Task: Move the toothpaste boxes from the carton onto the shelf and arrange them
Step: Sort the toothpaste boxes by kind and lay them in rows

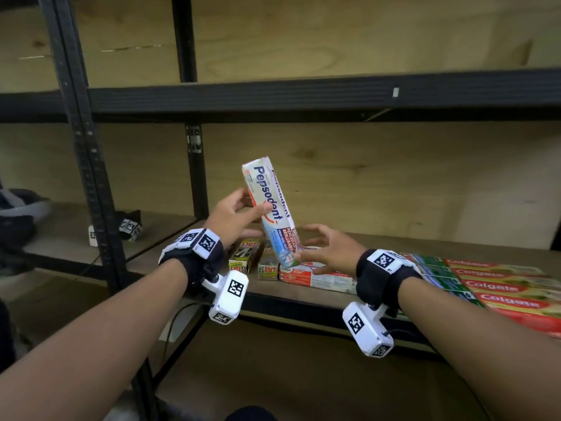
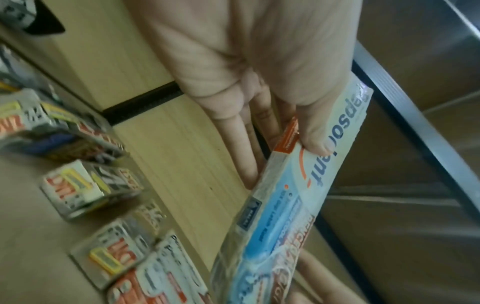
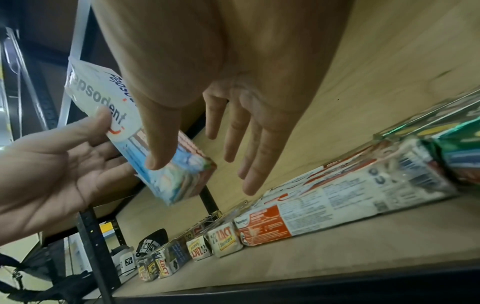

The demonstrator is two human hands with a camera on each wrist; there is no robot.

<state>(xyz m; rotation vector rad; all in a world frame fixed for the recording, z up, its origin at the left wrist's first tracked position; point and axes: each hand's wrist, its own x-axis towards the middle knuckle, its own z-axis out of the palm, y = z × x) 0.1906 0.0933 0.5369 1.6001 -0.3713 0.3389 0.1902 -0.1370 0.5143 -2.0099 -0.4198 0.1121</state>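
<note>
My left hand [image 1: 235, 215] grips a shrink-wrapped white and blue Pepsodent pack [image 1: 268, 205] near its middle, thumb on the front face. The pack stands tilted, almost upright, above the wooden shelf board [image 1: 425, 243]. The left wrist view shows my left hand [image 2: 259, 72] with its thumb on the Pepsodent pack [image 2: 309, 197]. My right hand [image 1: 329, 250] is open with fingers spread. In the right wrist view my right hand [image 3: 233, 102] has its thumb against the lower end of the pack [image 3: 179, 181]. The carton is out of view.
On the shelf lie small Zact boxes [image 1: 246, 256], another Pepsodent pack [image 1: 315, 276] and rows of red and green Colgate boxes [image 1: 501, 287]. Black uprights [image 1: 91, 177] and an upper shelf beam [image 1: 303, 95] frame the bay. A tagged device [image 1: 130, 227] sits on the left shelf.
</note>
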